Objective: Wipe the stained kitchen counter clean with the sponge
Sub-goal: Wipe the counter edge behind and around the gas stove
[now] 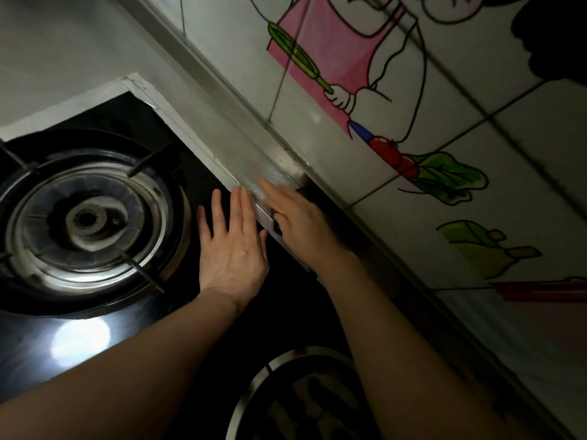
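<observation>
Steel counter strip lies between black hob and cartoon tiles.

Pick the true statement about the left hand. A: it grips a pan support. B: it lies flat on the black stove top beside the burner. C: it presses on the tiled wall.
B: the left hand lies with straight fingers on the black stove top, just beside the burner.

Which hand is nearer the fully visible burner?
Left. The left hand lies flat on the black glass just beside the burner; the right hand is farther, on the steel counter strip.
</observation>
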